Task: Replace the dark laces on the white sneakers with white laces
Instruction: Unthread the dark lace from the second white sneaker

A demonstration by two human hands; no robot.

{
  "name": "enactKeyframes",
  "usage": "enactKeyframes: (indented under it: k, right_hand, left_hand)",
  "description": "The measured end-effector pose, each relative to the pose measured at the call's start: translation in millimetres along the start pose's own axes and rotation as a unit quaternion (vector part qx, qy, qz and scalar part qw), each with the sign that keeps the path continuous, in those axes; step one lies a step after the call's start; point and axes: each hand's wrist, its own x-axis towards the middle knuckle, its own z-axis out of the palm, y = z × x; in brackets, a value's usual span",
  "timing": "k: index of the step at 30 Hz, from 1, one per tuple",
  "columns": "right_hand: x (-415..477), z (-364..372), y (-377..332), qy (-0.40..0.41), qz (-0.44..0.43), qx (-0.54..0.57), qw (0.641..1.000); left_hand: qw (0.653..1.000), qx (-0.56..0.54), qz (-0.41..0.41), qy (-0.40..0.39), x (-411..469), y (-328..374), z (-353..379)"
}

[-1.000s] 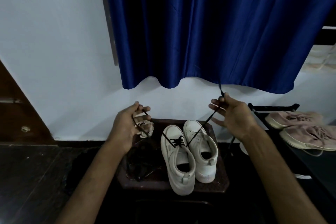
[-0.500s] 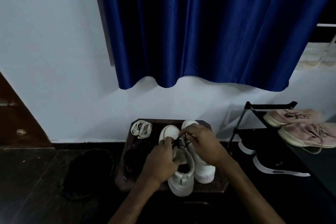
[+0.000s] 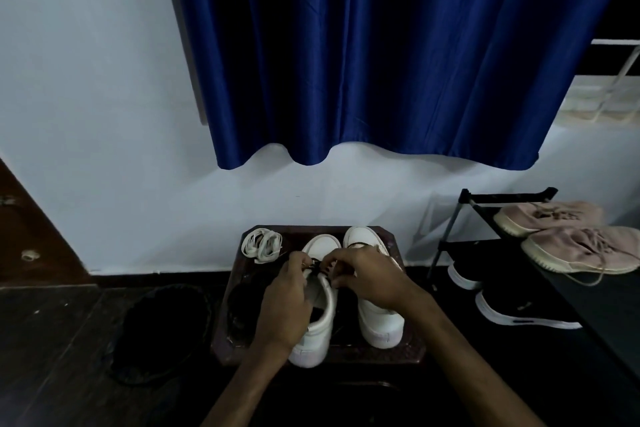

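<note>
Two white sneakers stand side by side on a small dark table (image 3: pixel 408 350), toes toward the wall. My left hand (image 3: pixel 287 302) and my right hand (image 3: pixel 367 276) meet over the left sneaker (image 3: pixel 320 326), both pinching its dark lace (image 3: pixel 316 263) near the toe eyelets. My right hand covers much of the right sneaker (image 3: pixel 379 326), whose lacing is hidden. A bundle of white laces (image 3: pixel 262 245) lies at the table's back left corner.
A blue curtain (image 3: pixel 381 62) hangs on the white wall behind. A black shoe rack (image 3: pixel 460 218) on the right holds pink sneakers (image 3: pixel 575 239) and black shoes (image 3: pixel 519 308). A dark round object (image 3: pixel 162 333) lies on the floor at left.
A second ago my hands were raised and spread apart, pulling the dark lace ends outward. They have come down together onto the left sneaker's lacing.
</note>
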Motion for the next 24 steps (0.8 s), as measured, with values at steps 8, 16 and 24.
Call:
enactKeyframes:
  k: [8,16,24]
  right_hand:
    - [-12,7,-28,0.076,0.035,-0.08,0.993]
    - [-28,43,-31,0.232,0.131,-0.173,0.948]
    - [-32,68,-60,0.304,0.199,-0.259,0.895]
  left_hand:
    - [0.982,0.186,0.018,-0.034,20,-2,-3]
    - [0.971,0.224,0.075,0.029,14,3,-2]
    - [0.958,0.244,0.145,0.032,20,0,-1]
